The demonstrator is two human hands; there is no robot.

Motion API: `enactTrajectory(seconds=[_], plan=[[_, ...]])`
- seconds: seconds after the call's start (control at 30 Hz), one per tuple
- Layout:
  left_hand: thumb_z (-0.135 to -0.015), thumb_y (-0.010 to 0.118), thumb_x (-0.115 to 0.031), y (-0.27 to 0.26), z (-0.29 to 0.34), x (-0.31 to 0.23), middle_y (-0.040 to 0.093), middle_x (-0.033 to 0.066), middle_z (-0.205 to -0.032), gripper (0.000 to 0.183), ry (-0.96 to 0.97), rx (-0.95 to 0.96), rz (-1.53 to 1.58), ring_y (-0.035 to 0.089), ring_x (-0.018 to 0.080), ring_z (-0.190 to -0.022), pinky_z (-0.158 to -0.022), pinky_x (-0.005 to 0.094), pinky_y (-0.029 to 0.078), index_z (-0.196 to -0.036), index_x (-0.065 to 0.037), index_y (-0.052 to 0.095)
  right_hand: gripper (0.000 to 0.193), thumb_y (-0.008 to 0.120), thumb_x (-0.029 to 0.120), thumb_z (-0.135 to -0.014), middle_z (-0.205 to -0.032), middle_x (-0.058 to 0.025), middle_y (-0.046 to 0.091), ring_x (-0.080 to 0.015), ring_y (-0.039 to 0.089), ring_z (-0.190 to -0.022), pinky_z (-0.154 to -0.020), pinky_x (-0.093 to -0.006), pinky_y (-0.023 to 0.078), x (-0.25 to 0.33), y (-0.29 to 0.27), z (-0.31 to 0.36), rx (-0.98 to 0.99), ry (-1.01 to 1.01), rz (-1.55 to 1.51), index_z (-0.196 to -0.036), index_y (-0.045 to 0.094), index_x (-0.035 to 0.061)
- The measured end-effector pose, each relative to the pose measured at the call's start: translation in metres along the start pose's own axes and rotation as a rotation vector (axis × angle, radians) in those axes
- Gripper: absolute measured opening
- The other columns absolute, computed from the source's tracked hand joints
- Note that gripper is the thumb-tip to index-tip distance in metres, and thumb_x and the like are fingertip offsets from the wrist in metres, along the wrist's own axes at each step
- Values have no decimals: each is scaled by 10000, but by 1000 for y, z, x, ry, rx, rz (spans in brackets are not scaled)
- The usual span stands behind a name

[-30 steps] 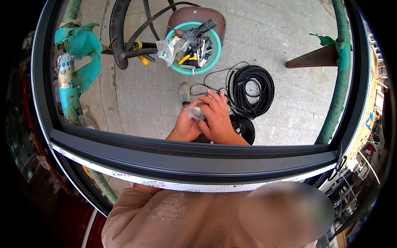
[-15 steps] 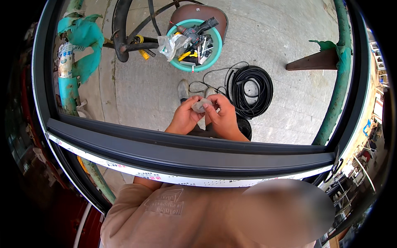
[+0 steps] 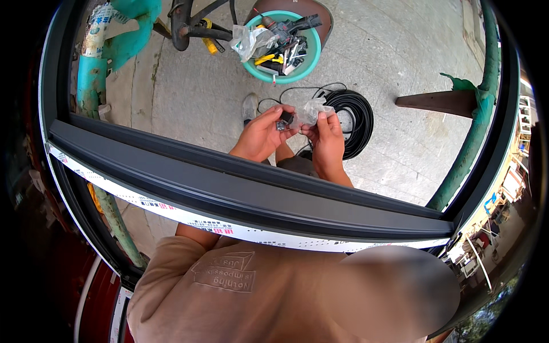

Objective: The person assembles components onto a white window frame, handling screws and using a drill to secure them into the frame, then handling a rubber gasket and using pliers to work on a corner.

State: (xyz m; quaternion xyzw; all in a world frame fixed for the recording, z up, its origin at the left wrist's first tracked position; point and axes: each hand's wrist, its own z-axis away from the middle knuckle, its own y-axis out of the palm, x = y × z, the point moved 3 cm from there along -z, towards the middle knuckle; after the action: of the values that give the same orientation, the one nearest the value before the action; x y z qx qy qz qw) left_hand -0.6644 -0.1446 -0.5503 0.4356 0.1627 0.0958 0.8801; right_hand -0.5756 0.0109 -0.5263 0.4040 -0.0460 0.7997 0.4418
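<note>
Both of my hands reach through a dark grey window frame [image 3: 257, 197], above its lower rail. In my left hand [image 3: 260, 136], thumb and fingers pinch a small black part [image 3: 286, 117], with a bit of shiny metal beside it. My right hand [image 3: 329, 140] grips a crumpled clear plastic bag [image 3: 313, 110], which spreads between the two hands and touches the left fingertips. How many small parts lie in the left fingers I cannot tell.
A turquoise basin [image 3: 315, 64] with a drill, tools and a plastic bag rests on a brown seat [image 3: 325, 23]. Coiled black cable [image 3: 363, 128] lies on the concrete right of my hands. Green posts [image 3: 466, 146] and a brown wedge-shaped piece [image 3: 434, 102] stand beyond the frame.
My hands have moved apart. The plastic bag, earlier bunched between both hands, now spreads out from my right hand, and the black part shows in my left. The view has shifted and tilted.
</note>
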Motion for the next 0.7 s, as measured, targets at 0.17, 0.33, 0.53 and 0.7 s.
enactTrajectory(seconds=[0.17,0.33,0.53,0.7], plan=[[-1141,572,-158,4,4,2,678,85,-1276,246,10,-37,-112,693,201,-1121,-1036,365,561,-1358,-55,624,235,537,283,-1180,-1061,-29,721,-118,687,-857,-800,-287,586,-4,-7,-2,-6,-6,-49,-1265,630,85],[-1124,591,-104,3,4,5,690,65,-1219,204,20,18,-73,684,161,-1110,-980,310,555,-1323,-69,616,251,543,309,-1178,-1046,-32,727,-120,684,-847,-780,-299,586,3,-6,0,7,27,-192,-1232,647,86],[-1086,551,-46,2,4,7,692,96,-1201,194,2,-51,-61,681,179,-1085,-954,331,561,-1267,-59,623,299,528,353,-1181,-1080,-30,740,-137,693,-848,-766,-314,593,2,-14,-2,36,33,-215,-1251,658,93],[-1067,538,-72,-12,1,6,686,113,-1185,201,50,-21,-55,665,203,-1047,-950,357,561,-1248,-51,622,310,510,350,-1186,-1072,-31,741,-144,692,-878,-784,-315,568,25,-4,6,-5,-153,-136,-1230,653,79]])
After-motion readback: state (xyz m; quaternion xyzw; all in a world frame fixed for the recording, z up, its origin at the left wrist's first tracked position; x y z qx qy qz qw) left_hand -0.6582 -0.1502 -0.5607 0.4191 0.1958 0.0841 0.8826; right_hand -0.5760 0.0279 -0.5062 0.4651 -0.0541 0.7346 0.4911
